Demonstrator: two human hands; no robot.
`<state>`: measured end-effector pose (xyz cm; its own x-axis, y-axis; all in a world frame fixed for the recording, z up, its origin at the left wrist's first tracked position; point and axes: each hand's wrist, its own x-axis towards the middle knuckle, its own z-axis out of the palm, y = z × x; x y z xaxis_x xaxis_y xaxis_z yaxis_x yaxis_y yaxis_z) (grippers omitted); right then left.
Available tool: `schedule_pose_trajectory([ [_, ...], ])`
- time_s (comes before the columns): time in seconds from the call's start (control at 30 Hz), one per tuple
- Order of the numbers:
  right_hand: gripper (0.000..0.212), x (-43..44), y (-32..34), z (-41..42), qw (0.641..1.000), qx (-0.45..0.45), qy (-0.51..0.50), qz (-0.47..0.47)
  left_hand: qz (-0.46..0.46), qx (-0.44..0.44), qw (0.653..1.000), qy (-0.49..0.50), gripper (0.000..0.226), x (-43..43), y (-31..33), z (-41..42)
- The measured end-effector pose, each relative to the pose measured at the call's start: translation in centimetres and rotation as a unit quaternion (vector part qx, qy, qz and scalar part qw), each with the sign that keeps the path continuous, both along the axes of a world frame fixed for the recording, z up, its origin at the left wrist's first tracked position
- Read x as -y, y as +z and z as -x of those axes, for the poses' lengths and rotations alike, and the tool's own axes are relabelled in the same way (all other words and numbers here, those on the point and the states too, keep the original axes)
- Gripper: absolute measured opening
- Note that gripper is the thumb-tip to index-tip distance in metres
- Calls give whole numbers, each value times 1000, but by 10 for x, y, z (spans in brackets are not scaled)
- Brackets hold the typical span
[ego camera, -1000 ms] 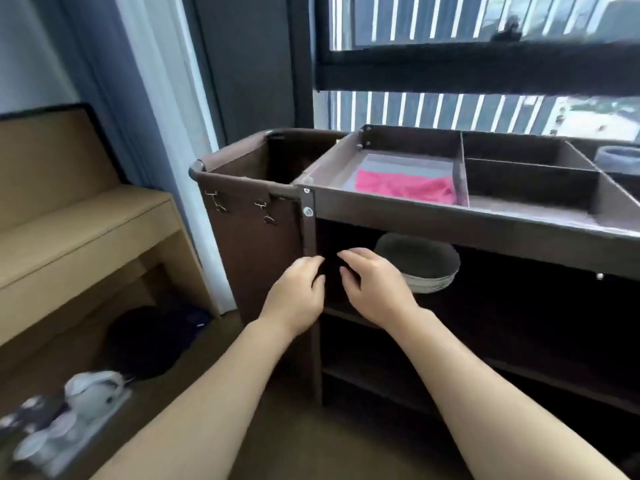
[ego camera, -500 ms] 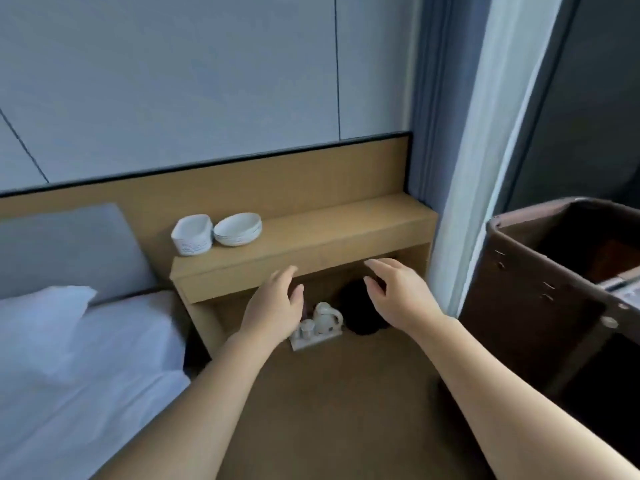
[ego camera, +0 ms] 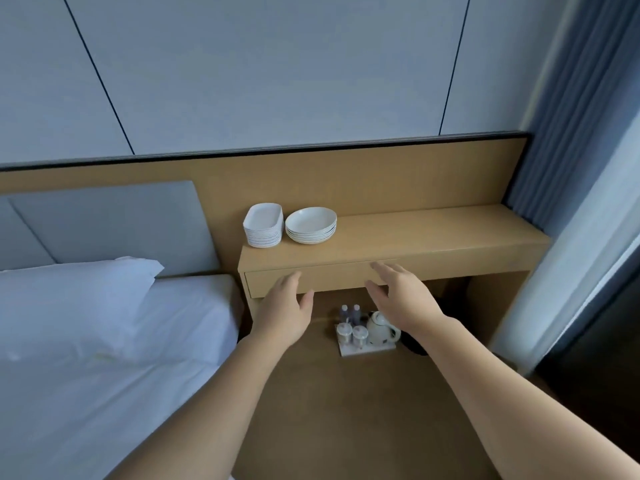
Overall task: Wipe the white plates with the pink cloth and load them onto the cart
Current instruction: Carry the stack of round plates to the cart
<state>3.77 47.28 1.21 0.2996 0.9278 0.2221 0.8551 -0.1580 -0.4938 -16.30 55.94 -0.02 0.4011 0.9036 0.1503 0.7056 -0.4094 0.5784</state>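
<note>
Reaching closer to the white plates point(ego camera: 310, 225), left hand point(ego camera: 282, 313) and right hand point(ego camera: 401, 299) stay spread, empty.

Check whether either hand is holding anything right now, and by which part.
Nothing is held. The left hand and right hand are both open and empty, in front of the wooden shelf where the white plates sit untouched.

One head-worn camera looks forward and down from above at the wooden shelf point(ego camera: 433, 233), both forearms stretched close beneath it.
</note>
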Motion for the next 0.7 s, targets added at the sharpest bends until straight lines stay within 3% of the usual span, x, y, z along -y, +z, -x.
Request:
schedule_pose_trajectory([
  [0.3, 56, -102, -29, -71, 999, 3, 17, 44, 29, -13, 999, 16, 53, -95, -37, -58],
  [0.7, 57, -279, -55, -186, 987, 12, 88, 131, 72, -20, 989, 132, 56, -224, -66, -155],
])
